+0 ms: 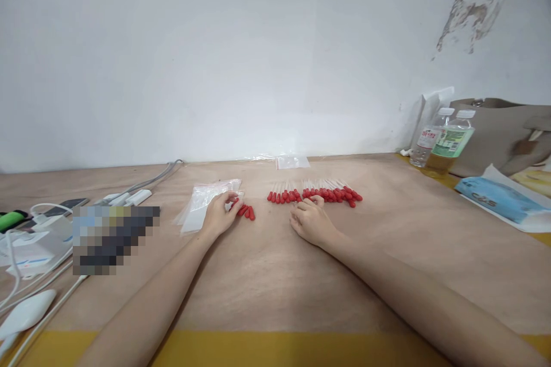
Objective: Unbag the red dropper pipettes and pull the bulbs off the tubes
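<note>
Bare forearms [379,264] lie across the brown table [253,281], left hand [218,215] curled at red pieces [251,214], right hand [313,222] curled beside red-tipped sticks [331,195] lying there, either grip unclear; those sticks look light, probably best pinched by their thick ends [352,204].

Green-labelled bottle [451,142] beside taupe bag [495,135], blue packet [501,198] nearby, pale wall [258,57] behind, white cables [80,282] at left

A pale, partly peeling wall [206,57] backs the table [241,287].
</note>
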`<state>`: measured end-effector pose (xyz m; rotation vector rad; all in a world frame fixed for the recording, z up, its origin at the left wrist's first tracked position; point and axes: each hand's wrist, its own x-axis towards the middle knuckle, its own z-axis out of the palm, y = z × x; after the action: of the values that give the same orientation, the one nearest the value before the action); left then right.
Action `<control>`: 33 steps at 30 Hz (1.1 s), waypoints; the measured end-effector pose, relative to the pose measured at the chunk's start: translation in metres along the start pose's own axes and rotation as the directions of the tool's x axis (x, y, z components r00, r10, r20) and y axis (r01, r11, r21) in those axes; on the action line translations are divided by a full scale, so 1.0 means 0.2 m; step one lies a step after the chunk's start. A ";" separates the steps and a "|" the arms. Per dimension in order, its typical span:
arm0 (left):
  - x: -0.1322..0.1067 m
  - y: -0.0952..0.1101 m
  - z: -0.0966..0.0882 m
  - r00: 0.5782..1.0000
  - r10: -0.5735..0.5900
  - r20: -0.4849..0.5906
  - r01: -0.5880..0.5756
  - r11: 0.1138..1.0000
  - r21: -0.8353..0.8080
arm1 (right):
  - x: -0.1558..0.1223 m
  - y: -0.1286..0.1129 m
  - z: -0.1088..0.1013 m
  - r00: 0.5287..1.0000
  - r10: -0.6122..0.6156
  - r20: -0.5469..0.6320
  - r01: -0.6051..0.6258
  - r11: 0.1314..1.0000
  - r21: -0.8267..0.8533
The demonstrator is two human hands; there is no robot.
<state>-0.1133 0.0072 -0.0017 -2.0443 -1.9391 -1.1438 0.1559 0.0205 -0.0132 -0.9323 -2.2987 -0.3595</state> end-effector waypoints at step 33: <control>0.46 0.47 0.24 0.751 -0.441 0.492 0.172 0.849 0.499 | -0.23 0.15 -0.13 0.964 0.246 -0.096 -0.230 0.961 0.152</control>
<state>-0.0172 0.0918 0.0538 -2.0045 -2.5974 -0.0139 0.2144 0.0042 -0.0222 -1.0748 -2.0508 -0.1426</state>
